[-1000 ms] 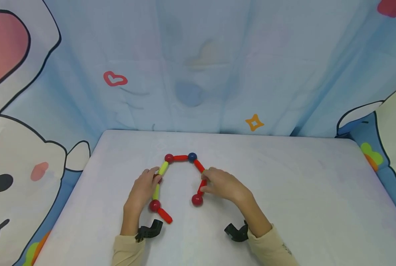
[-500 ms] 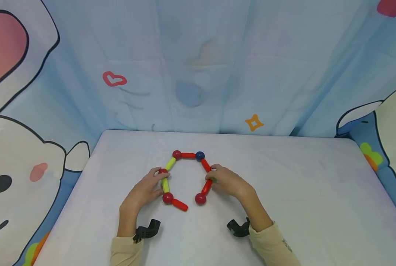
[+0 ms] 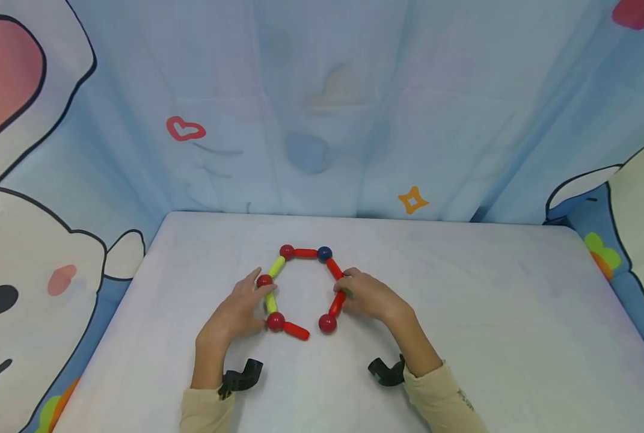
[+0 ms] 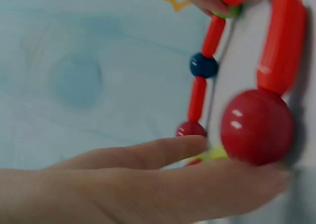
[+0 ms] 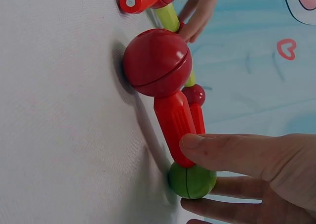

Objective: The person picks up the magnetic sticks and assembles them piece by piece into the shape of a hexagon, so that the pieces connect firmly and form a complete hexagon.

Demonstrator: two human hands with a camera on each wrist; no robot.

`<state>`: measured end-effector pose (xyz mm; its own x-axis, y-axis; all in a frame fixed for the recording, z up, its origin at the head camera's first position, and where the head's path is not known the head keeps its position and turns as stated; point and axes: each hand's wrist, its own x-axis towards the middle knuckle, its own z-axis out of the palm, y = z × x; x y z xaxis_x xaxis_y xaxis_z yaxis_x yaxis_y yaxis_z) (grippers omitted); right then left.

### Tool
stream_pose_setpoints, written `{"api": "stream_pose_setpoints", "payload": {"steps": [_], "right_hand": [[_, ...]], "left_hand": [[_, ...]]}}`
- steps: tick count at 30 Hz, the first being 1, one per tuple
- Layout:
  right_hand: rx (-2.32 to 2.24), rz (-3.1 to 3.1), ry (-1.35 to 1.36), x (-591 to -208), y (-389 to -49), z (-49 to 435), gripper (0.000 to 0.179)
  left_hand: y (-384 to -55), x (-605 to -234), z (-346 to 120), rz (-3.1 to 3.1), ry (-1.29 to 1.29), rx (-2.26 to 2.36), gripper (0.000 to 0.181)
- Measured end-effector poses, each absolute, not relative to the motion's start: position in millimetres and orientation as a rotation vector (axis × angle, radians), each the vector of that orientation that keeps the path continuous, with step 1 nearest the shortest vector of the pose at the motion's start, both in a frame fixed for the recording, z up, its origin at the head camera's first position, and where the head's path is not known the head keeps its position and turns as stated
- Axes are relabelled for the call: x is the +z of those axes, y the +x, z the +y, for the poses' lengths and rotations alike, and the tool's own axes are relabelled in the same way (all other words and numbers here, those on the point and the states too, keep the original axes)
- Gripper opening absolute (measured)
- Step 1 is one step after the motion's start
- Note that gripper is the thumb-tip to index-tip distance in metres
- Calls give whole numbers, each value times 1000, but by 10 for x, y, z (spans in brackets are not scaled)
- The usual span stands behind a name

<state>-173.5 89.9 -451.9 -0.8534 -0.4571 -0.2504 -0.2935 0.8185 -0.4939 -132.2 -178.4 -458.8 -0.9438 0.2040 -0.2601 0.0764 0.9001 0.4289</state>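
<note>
Red and yellow-green rods joined by balls form a nearly closed ring on the table. My left hand (image 3: pixel 237 310) lies along its left side, thumb against the lower-left red ball (image 4: pixel 256 127), fingertips at another red ball (image 3: pixel 264 281) and a yellow-green rod (image 3: pixel 270 302). From the lower-left ball, a red rod (image 3: pixel 297 331) points right, its free end a small gap from the lower-right red ball (image 3: pixel 327 323). My right hand (image 3: pixel 370 294) pinches the green ball (image 5: pixel 192 182) on the ring's right side, thumb on the adjoining red rod (image 5: pixel 173 127).
A blue ball (image 3: pixel 324 254) and a red ball (image 3: pixel 286 252) sit at the ring's far side, with a red rod (image 3: pixel 306 253) between them. The white table (image 3: pixel 495 300) ends at a printed blue curtain (image 3: pixel 343 120). Black mounts (image 3: pixel 242 377) sit on both wrists.
The ring has shifted right, and its lower-left ball and free rod have swung right and away from me, narrowing the gap. My left thumb has come down to that ball.
</note>
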Motion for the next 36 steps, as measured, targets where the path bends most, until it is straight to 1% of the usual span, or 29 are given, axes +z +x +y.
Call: {"api": "stream_pose_setpoints", "payload": {"steps": [2,5,11,14,21,30,36], "right_hand": [[-632,2642,-561,-4531,-1733,895,28],[-617,2650,-547,-4543,-1735,884,29],[-579,2657,-540,-4564,-1744,854,31],[-564,2666,-544,-4567,-1748,848,29],[-571,2686,-567,-4575,-1763,855,26],[-568,2693,-575,-4586,-1769,858,25],[-572,2687,-578,-4604,-1776,861,23]], "left_hand": [[-1277,-4550,-1747,2743,243,557,73],[-1237,-4529,-1651,2717,300,557,67],[-1246,-4621,-1464,2685,432,607,29],[-1262,-4654,-1435,2651,468,613,20],[-1282,-4681,-1447,2650,509,639,16],[-1297,-4717,-1417,2711,569,588,18],[-1295,-4734,-1396,2752,553,530,21]]}}
